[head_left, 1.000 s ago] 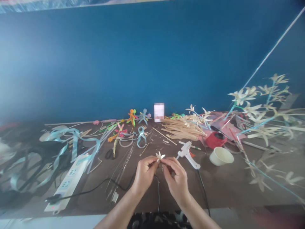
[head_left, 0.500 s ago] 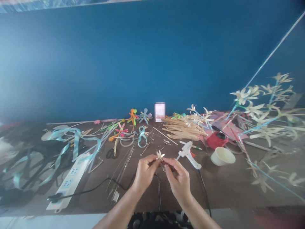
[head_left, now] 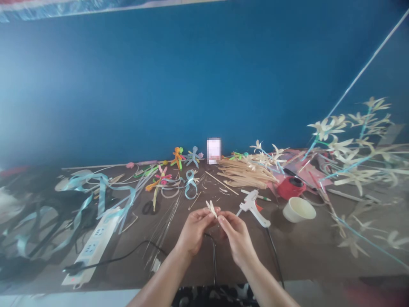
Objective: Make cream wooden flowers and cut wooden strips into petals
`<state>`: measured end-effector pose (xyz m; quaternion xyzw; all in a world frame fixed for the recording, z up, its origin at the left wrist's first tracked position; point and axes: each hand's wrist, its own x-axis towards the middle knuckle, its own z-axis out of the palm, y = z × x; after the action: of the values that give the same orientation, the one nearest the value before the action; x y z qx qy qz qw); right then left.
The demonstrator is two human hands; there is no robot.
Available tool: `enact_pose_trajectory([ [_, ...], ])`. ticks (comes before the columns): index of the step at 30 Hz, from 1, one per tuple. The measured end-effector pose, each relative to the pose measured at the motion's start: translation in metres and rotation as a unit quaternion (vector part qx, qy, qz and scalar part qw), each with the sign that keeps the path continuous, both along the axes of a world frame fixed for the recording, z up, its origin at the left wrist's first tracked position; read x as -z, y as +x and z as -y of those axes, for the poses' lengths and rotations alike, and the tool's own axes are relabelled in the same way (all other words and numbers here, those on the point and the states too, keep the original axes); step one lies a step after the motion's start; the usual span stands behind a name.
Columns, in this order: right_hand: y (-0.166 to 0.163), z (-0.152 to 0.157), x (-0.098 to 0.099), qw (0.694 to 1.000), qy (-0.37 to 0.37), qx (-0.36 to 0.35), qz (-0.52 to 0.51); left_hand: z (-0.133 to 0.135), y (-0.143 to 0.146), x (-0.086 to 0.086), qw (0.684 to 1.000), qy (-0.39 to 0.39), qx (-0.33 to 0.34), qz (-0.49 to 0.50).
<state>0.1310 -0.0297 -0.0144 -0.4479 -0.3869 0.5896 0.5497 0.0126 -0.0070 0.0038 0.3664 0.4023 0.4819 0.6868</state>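
Note:
A small cream-white flower (head_left: 211, 208) with narrow petals is pinched between my two hands, low in the middle of the view. The fingertips of my left hand (head_left: 195, 226) grip it from the left. From the other side, the thumb and fingers of my right hand (head_left: 234, 232) close on it too. Its lower part is hidden by my fingers. Just right of my right hand lies a white glue gun (head_left: 253, 207) on its side, with its black cord running toward me.
A white cup (head_left: 298, 209) and a red tape roll (head_left: 290, 187) stand right of the glue gun. Blue stems with pale flowers (head_left: 326, 128) spread at far right. Dried strips (head_left: 246, 172) lie behind. Left are a power strip (head_left: 94, 245), scissors (head_left: 149, 207), blue ribbon (head_left: 102, 192) and thin wires (head_left: 168, 217).
The flower has turned in my fingers, and its petals now look closer together, pointing up and left. My right hand has shifted slightly left, nearer my left hand.

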Motion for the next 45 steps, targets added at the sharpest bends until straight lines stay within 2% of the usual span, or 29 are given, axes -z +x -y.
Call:
enact_pose_trajectory([
  [4,-0.002,-0.003,0.003,0.997,-0.023,-0.036,-0.07,0.0,-0.001,-0.001,0.999,0.029,0.023,-0.02],
  [14,-0.005,0.004,-0.001,0.996,0.016,-0.007,-0.087,0.007,-0.005,-0.014,0.994,0.083,0.056,-0.047],
  [20,-0.004,0.005,0.0,0.996,0.066,0.042,-0.037,0.01,-0.003,-0.016,0.988,0.126,0.042,-0.081],
  [29,0.001,0.01,-0.002,0.979,0.187,0.055,0.055,0.017,-0.002,-0.026,0.968,0.202,0.008,-0.148],
  [40,0.001,0.013,0.001,0.972,0.226,0.055,0.011,0.022,-0.002,-0.037,0.953,0.254,0.036,-0.16],
  [45,0.0,0.014,0.0,0.977,0.21,0.044,0.015,0.023,-0.003,-0.041,0.953,0.257,0.036,-0.158],
])
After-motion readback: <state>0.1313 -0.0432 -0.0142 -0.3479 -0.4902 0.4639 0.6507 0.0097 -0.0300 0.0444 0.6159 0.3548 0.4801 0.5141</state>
